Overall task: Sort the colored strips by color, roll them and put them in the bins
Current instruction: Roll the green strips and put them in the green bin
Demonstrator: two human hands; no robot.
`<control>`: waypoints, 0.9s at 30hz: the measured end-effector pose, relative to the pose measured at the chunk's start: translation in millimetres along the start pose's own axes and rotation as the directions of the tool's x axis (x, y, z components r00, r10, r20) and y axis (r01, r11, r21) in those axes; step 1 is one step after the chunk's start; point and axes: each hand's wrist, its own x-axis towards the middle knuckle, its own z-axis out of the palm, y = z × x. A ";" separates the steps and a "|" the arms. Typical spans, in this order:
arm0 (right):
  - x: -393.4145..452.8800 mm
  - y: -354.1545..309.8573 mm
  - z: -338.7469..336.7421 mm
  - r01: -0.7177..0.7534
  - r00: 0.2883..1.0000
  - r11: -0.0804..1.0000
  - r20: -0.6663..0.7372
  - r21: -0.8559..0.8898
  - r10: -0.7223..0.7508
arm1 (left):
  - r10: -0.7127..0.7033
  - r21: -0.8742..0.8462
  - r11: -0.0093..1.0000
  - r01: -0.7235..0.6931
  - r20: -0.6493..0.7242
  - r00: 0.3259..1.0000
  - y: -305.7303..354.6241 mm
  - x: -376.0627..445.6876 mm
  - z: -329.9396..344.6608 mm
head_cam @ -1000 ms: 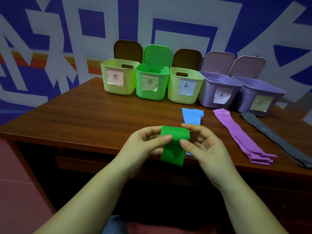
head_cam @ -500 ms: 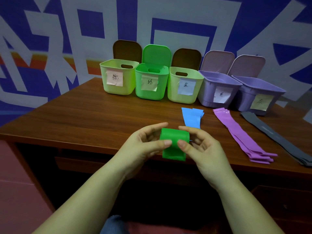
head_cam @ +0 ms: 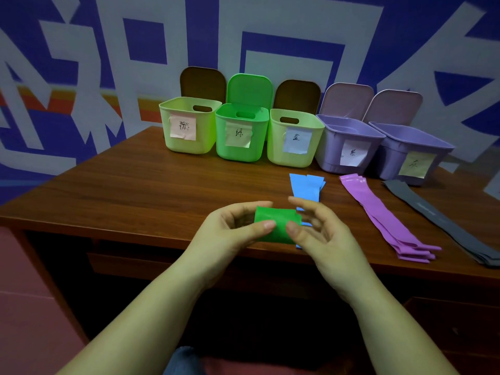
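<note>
Both forearms reach forward and converge, bare to the elbow, the hands meeting at the near edge of the desk (head_cam: 135, 201). The left hand (head_cam: 230, 234) curls its fingers (head_cam: 266, 226) and thumb round the left end of a green roll (head_cam: 277, 224), palm turned inward. The right hand (head_cam: 322, 234) mirrors it, thumb below and forefinger above, pinching the right end.
</note>
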 end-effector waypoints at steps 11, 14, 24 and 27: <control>-6.7 3.0 2.9 0.088 0.996 0.996 -0.011 -0.014 -0.088 | -0.010 -0.001 1.000 0.010 -0.005 1.000 -3.0 0.3 0.3; -7.5 2.5 2.1 0.070 0.997 0.998 0.017 -0.006 -0.070 | -0.027 -0.045 0.999 0.027 -0.004 1.000 -3.8 -0.4 -0.6; -4.2 -1.5 6.0 -0.062 0.997 0.997 -0.052 0.053 0.065 | 0.088 0.022 0.996 -0.088 0.013 0.996 -3.1 -6.0 0.3; -4.7 -0.9 5.6 -0.008 0.997 0.997 -0.071 0.072 0.013 | 0.032 0.007 0.999 -0.032 -0.021 0.999 -5.3 -4.9 0.3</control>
